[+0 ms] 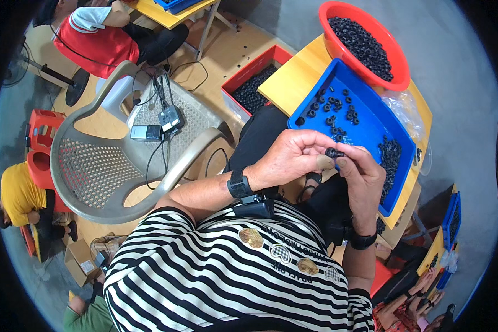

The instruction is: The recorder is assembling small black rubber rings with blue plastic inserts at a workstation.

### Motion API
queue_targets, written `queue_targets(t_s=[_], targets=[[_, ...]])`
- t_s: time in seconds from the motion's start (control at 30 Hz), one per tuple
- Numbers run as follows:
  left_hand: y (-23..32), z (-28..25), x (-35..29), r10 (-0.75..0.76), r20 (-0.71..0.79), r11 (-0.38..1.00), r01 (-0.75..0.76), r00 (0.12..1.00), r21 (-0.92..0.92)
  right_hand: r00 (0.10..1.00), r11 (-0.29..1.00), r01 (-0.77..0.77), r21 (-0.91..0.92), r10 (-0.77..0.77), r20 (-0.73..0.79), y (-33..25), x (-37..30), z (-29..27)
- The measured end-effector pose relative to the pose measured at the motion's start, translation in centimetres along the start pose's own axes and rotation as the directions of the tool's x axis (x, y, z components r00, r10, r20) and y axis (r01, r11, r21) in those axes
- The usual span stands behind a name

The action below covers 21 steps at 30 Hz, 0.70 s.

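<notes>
Both my hands meet over the near left edge of a blue tray [371, 105]. A small black cylindrical part [331, 152] sits between the fingertips of my left hand [293, 157], which is closed in a pinch. My right hand [364, 174] is also closed, its thumb and forefinger pinching the right end of the same dark piece. Whether it is one part or two pressed together, I cannot tell. Loose black ring-shaped parts [337, 105] lie scattered in the tray, and a denser heap of small black pieces [390, 160] lies along its right side.
On the yellow table [285, 83], a red basin [402, 72] full of black parts stands beyond the tray, beside a clear plastic bag [405, 113]. A red crate [232, 86] of black parts stands left. A grey chair [94, 171] holds cabled devices [146, 132]. Other people sit nearby.
</notes>
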<state>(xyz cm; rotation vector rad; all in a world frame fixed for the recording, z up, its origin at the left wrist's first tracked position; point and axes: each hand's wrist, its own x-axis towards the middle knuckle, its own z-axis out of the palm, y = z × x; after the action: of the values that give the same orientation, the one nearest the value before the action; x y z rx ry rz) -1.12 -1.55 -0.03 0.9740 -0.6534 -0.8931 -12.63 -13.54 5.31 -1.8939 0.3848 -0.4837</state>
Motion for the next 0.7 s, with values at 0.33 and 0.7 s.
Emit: queue_targets(t_s=[0.33, 0.7], targets=[[-0.8, -0.7, -0.4, 0.064, -0.025, 0.973, -0.057, 0.998, 0.225, 0.984, 0.955, 0.175, -0.241, -0.160, 0.078, -0.3, 0.0, -0.2], [-0.6, -0.3, -0.6, -0.032, 0.008, 0.999, 0.033, 0.999, -0.037, 0.990, 0.992, 0.123, 0.032, -0.125, 0.065, 0.6, -0.4, 0.4]])
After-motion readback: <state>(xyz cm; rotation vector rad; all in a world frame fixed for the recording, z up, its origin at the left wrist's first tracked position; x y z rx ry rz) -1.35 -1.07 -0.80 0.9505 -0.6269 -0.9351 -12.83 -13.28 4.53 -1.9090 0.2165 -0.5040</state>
